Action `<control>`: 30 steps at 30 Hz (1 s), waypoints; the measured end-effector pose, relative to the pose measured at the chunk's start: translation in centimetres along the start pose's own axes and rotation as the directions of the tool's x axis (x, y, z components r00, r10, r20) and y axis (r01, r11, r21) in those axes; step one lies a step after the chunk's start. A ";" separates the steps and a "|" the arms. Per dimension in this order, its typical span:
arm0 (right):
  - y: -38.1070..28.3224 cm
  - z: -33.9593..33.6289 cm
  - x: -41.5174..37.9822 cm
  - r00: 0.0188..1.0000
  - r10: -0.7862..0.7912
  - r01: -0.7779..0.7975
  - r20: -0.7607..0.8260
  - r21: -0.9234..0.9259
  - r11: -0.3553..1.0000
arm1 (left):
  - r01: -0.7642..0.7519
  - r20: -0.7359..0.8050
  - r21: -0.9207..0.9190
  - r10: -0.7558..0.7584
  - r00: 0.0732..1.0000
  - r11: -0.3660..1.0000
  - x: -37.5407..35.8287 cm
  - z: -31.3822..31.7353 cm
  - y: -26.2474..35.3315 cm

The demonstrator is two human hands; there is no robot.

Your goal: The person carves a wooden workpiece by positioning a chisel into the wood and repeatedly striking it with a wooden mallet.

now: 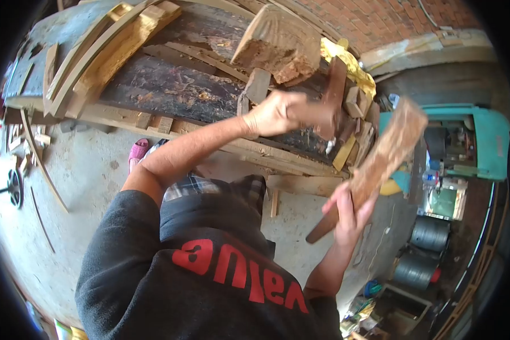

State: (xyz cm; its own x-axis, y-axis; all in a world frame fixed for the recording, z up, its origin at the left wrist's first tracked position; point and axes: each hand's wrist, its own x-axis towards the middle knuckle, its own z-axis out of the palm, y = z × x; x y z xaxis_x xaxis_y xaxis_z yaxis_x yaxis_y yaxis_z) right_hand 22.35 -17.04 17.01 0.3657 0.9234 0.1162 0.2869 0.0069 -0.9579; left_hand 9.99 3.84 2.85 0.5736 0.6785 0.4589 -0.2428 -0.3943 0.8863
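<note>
Brown board, 1, in right hand; 1 blurred object in clenched left hand.

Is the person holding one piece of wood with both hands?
No, the right hand grips the piece of wood, while the left hand is well apart from it.

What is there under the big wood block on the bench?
The big wood block covers what is directly under it, so that cannot be seen. Beside it, the dark bench top shows.

Tilted, rough-faced wooden piece and blurred brown object
</note>
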 end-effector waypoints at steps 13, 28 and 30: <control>5.9 -1.2 4.7 0.927 0.336 -0.318 0.166 -0.123 0.940 | 0.325 -0.213 -0.195 -0.363 0.907 0.926 4.3 -3.9 2.6; 9.5 -14.2 6.6 0.811 0.499 -0.506 0.305 -0.061 0.860 | 0.362 -0.451 -0.070 -0.353 0.820 0.930 4.9 -2.6 1.0; 10.2 -17.3 6.8 0.805 0.496 -0.503 0.326 -0.071 0.862 | 0.353 -0.564 -0.061 -0.324 0.759 0.934 4.7 -2.2 1.0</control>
State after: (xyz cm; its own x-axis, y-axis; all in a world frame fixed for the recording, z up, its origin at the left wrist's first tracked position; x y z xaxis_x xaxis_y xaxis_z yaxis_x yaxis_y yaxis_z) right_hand 43.07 -17.29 12.61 0.1478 0.8716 -0.4675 0.1259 -0.4854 -0.8652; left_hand 10.74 8.00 6.08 0.0728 0.9927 0.0960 -0.0724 -0.0907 0.9932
